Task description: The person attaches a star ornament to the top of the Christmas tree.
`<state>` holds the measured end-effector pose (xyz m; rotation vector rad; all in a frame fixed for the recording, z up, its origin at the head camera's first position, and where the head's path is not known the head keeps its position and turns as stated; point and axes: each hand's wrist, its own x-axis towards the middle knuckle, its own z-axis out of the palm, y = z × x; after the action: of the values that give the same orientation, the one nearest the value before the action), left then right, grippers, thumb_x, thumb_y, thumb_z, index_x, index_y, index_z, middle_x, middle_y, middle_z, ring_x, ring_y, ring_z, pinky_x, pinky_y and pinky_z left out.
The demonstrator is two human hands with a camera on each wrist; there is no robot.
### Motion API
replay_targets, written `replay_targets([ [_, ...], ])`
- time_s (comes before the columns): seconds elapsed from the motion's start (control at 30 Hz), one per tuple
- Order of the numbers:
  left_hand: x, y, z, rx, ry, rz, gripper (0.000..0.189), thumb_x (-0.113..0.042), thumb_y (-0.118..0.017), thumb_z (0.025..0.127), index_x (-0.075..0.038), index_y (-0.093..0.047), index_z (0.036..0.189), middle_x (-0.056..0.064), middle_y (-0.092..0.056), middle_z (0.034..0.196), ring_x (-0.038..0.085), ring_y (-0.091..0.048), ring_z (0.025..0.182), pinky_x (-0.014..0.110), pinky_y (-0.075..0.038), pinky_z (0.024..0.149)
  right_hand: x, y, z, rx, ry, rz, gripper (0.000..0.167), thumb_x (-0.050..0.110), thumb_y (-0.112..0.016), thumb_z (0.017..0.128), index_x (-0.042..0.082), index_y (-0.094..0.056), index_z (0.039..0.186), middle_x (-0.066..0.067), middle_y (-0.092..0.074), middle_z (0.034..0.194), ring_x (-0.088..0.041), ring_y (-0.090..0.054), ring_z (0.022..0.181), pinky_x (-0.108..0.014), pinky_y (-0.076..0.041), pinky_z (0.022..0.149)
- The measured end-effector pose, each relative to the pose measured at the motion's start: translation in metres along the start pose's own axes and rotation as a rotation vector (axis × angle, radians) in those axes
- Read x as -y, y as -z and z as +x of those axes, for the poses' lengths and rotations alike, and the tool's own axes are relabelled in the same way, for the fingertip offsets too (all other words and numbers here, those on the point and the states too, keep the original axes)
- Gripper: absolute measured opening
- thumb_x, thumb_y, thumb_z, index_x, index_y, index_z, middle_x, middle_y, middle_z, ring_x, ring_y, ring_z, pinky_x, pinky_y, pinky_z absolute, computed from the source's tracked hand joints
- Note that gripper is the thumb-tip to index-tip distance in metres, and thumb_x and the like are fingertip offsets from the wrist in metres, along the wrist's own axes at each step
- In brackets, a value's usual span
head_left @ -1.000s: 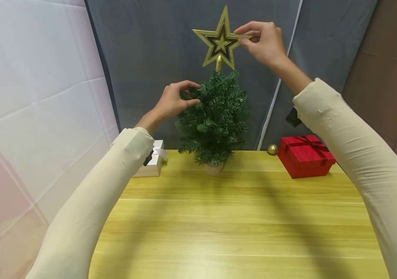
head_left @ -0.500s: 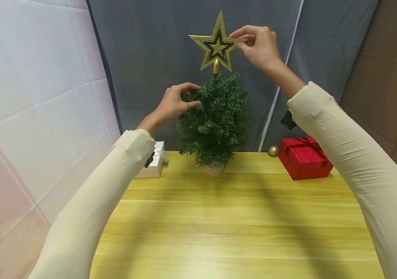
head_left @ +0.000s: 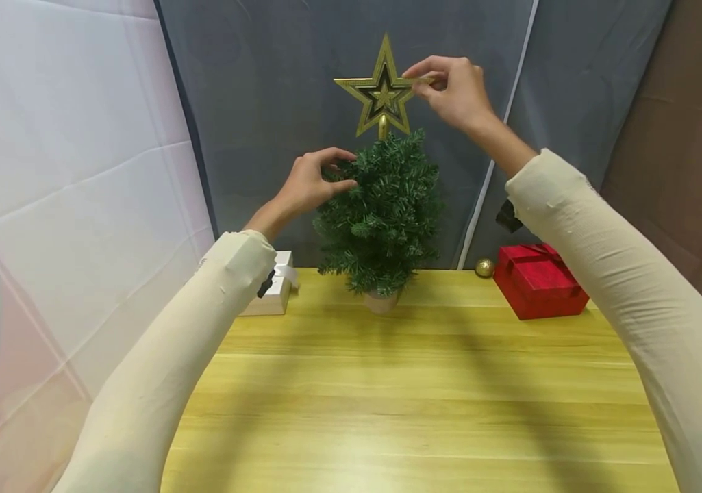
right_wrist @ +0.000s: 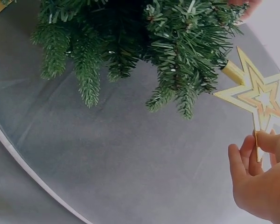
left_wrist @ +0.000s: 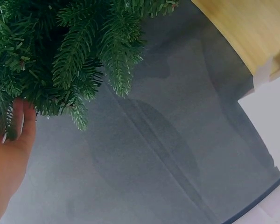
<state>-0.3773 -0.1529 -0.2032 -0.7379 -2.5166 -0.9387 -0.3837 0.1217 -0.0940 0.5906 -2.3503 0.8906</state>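
A small green Christmas tree [head_left: 381, 212] in a pale pot [head_left: 381, 302] stands on the table. Its upper left branches are in the grip of my left hand [head_left: 309, 179], with thumb and fingers spread around them. My right hand [head_left: 458, 92] pinches one point of a gold star tree topper [head_left: 383, 96] between thumb and fingers. The star stands upright over the treetop. In the right wrist view, the tube [right_wrist: 233, 72] at the star's base meets the top branches; how far it fits over the tip is hidden. The left wrist view shows my left fingers [left_wrist: 28, 123] partly behind the needles.
A red gift box [head_left: 538, 281] with a dark ribbon sits at the right on the wooden table [head_left: 375, 383], beside a small gold ball [head_left: 484, 268]. A white box [head_left: 272, 294] with a ribbon is at the left, partly behind my sleeve. Grey cloth [head_left: 264, 82] hangs behind.
My right hand has moved down and slightly left with the star, bringing it lower over the treetop. My left hand stays on the branches.
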Motion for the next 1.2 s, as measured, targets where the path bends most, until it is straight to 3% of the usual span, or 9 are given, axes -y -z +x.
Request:
replay_targets([
  [0.37,-0.001,-0.001,-0.001,-0.003,0.000,-0.006,0.048,-0.026,-0.080,0.095,-0.020,-0.065,0.140,0.003,-0.062,0.143,0.023,-0.061,0.124,0.047,-0.051,0.101,-0.004,-0.005,-0.005,0.080,0.010,0.015,0.028,0.022,-0.062,0.107,0.017,-0.073,0.133,-0.006,-0.072,0.131,-0.017,-0.069,0.118,-0.032,-0.052,0.096],
  [0.67,0.001,-0.002,0.000,-0.001,-0.005,-0.010,0.048,-0.026,-0.079,0.095,-0.020,-0.065,0.141,0.003,-0.062,0.143,0.024,-0.061,0.123,0.048,-0.050,0.102,-0.006,-0.004,-0.006,0.080,0.015,0.021,0.031,0.023,-0.063,0.106,0.017,-0.071,0.135,-0.007,-0.069,0.135,-0.020,-0.069,0.115,-0.028,-0.050,0.087],
  [0.9,0.003,-0.003,-0.001,0.001,-0.006,-0.018,0.048,-0.026,-0.079,0.095,-0.020,-0.065,0.140,0.003,-0.061,0.144,0.024,-0.060,0.125,0.049,-0.050,0.103,-0.005,-0.001,-0.013,0.054,0.028,0.024,0.036,0.022,-0.066,0.104,0.012,-0.066,0.139,-0.009,-0.068,0.135,-0.023,-0.066,0.118,-0.034,-0.052,0.100],
  [1.2,0.004,0.000,0.000,-0.007,-0.004,-0.017,0.048,-0.025,-0.079,0.096,-0.019,-0.064,0.141,0.004,-0.062,0.143,0.024,-0.061,0.124,0.049,-0.050,0.103,-0.007,0.014,-0.015,0.002,0.052,0.030,0.037,0.022,-0.068,0.103,0.011,-0.066,0.138,-0.010,-0.071,0.129,-0.022,-0.067,0.118,-0.030,-0.052,0.100],
])
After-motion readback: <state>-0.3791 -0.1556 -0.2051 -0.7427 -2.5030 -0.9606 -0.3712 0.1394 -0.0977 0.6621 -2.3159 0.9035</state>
